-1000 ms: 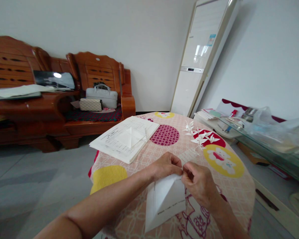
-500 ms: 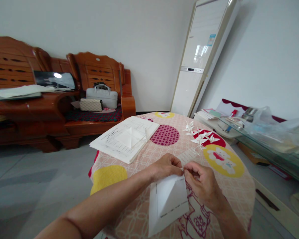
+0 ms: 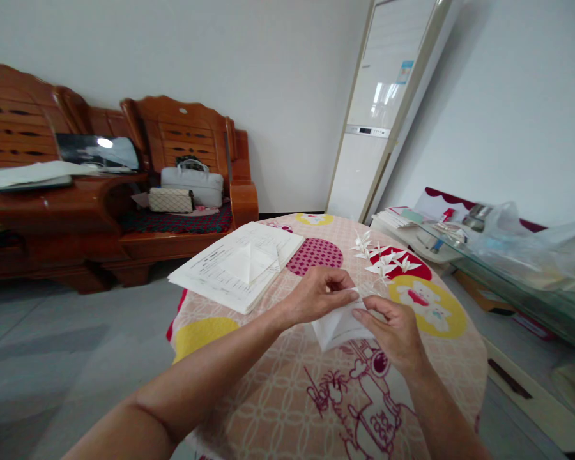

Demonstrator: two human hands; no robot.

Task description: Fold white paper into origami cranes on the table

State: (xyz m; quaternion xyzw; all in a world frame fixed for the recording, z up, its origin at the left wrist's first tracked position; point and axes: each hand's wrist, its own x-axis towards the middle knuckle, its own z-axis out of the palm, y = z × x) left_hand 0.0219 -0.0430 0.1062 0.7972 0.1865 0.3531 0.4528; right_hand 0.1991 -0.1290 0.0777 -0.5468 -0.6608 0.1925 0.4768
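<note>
A creased sheet of white paper [image 3: 341, 327] with printed lines is held between my two hands above the round table. My left hand [image 3: 320, 294] pinches its upper left part, thumb on top. On the right side, my right hand [image 3: 391, 326] grips the paper's edge between thumb and fingers. My fingers cover much of the sheet's upper part. Beyond my hands, several folded paper cranes [image 3: 387, 260] lie in a cluster. A stack of printed paper [image 3: 211, 268] is to the left, with a folded white paper piece [image 3: 250, 263] on top.
A patterned cloth [image 3: 268, 396] covers the round table. To the right stands a glass-topped cabinet [image 3: 479, 262] with plastic bags [image 3: 503, 230] and papers. A wooden chair [image 3: 186, 140] holding a grey bag [image 3: 194, 185] and a tall white air conditioner [image 3: 364, 147] are behind.
Both hands have moved the paper away from me, toward the far side of the table. Less of the sheet hangs toward me, and its near part appears folded or tilted up.
</note>
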